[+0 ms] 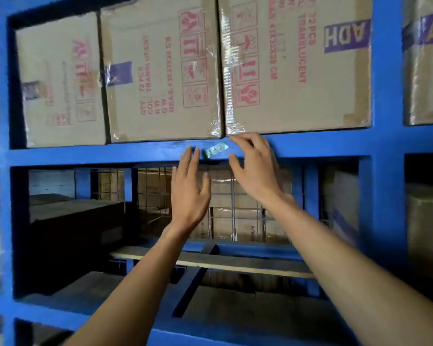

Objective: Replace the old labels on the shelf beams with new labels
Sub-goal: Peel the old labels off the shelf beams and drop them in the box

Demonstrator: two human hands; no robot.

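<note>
Above the blue shelf beam (85,153) we find no way in: three cardboard boxes (165,71) stand edge to edge on it, their lower edges right at the beam. On the beam face, the small label (216,150) lies in the gap between our left hand (189,193) and right hand (256,166). Below the beam the bay is open in the middle, reaching far back; dark boxes (78,226) fill its left side, and a blue upright (385,196) bounds its right.

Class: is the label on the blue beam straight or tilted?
Tilted: the label slants, right end higher, across the level beam, between both hands.
</note>
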